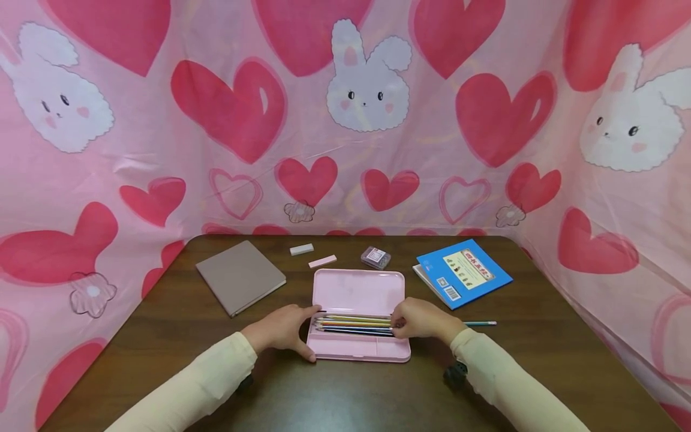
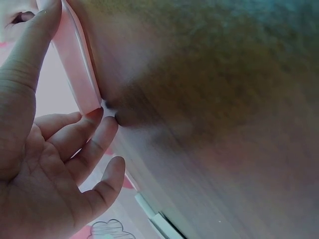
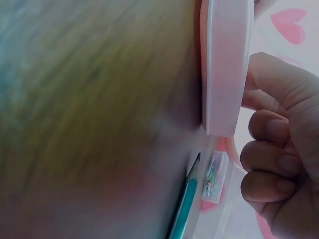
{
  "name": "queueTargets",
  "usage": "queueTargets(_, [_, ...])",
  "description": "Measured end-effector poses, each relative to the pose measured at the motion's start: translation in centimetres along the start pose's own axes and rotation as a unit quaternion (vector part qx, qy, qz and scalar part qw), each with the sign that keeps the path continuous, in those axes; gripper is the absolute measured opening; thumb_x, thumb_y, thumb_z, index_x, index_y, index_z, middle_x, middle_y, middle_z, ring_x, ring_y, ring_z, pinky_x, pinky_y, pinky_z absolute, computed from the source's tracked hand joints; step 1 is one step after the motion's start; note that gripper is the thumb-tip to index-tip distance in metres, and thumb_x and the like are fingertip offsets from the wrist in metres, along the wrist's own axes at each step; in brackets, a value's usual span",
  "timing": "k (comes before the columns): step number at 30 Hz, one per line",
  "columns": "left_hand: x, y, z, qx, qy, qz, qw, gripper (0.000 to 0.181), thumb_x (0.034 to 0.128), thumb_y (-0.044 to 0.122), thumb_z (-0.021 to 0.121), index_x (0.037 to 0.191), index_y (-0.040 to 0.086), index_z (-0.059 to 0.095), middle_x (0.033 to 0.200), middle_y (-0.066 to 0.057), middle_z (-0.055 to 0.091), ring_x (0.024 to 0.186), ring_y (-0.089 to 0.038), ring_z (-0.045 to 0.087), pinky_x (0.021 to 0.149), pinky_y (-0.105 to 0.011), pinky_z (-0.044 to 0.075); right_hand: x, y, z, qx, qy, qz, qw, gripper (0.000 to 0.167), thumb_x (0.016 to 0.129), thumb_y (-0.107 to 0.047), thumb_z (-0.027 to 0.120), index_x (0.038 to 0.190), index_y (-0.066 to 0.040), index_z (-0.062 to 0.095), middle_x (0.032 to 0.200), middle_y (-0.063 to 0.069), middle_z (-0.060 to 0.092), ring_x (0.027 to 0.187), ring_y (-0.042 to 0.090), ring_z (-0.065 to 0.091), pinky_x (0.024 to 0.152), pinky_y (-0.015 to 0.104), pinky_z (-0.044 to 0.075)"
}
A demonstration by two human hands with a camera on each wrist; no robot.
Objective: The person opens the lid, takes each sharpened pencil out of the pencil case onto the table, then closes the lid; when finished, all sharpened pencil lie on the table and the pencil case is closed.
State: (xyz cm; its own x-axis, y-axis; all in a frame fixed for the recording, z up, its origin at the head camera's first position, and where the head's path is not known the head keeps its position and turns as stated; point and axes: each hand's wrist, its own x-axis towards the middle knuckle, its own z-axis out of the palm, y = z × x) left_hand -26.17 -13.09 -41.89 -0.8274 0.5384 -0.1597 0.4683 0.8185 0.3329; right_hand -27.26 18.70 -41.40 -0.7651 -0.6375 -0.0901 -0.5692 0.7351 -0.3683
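Observation:
An open pink pencil case [image 1: 358, 290] holds several coloured pencils [image 1: 353, 324] lying side by side. My left hand [image 1: 282, 329] spans the case's left end, its fingers spread and fairly straight; in the left wrist view, this hand [image 2: 55, 164] touches the case [image 2: 75, 64] with thumb and fingertips. At the right end, my right hand [image 1: 423, 318] reaches inside and pinches at the pencils, whose ends it covers. The right wrist view has that hand [image 3: 284, 144] beside the case wall [image 3: 227, 69], three fingers curled and the index fingertip hidden.
A teal pencil [image 1: 480, 323] lies right of the case, partly behind my right wrist. Farther back are a grey-brown notebook [image 1: 241, 277], a white bar [image 1: 302, 249], a pink bar [image 1: 322, 261], a small clear box [image 1: 375, 257] and a blue book [image 1: 465, 273]. Patterned cloth surrounds the table.

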Motion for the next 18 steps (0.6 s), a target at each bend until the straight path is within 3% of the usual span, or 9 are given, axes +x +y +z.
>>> queueTargets(6, [0.0, 0.1, 0.0, -0.002, 0.001, 0.003, 1.0, 0.1, 0.056, 0.056, 0.081, 0.137, 0.011, 0.044, 0.124, -0.013, 0.058, 0.112, -0.028, 0.053, 0.096, -0.047, 0.042, -0.5, 1.2, 0.0, 0.063, 0.014, -0.014, 0.9978, 0.004, 0.081, -0.021, 0.07, 0.08, -0.017, 0.07, 0.065, -0.012, 0.058, 0.058, 0.002, 0.048, 0.056, 0.02, 0.044])
queueTargets(10, [-0.1, 0.2, 0.0, -0.006, 0.002, 0.002, 1.0, 0.1, 0.0563, 0.056, 0.081, 0.138, 0.011, 0.044, 0.125, -0.013, 0.057, 0.113, -0.029, 0.053, 0.096, -0.047, 0.042, -0.9, 2.3, -0.1, 0.131, 0.029, -0.012, 0.9909, 0.005, 0.082, -0.021, 0.07, 0.084, -0.016, 0.07, 0.067, -0.009, 0.059, 0.06, 0.002, 0.047, 0.057, 0.019, 0.042])
queueTargets(18, [-0.1, 0.1, 0.0, -0.005, 0.003, 0.004, 1.0, 0.102, 0.0555, 0.056, 0.081, 0.138, 0.011, 0.043, 0.124, -0.013, 0.057, 0.112, -0.027, 0.053, 0.095, -0.046, 0.042, -1.8, 4.2, 0.0, 0.205, 0.079, 0.015, 0.9754, 0.015, 0.081, -0.022, 0.071, 0.087, -0.008, 0.072, 0.068, 0.0, 0.063, 0.058, 0.003, 0.046, 0.054, 0.019, 0.04])
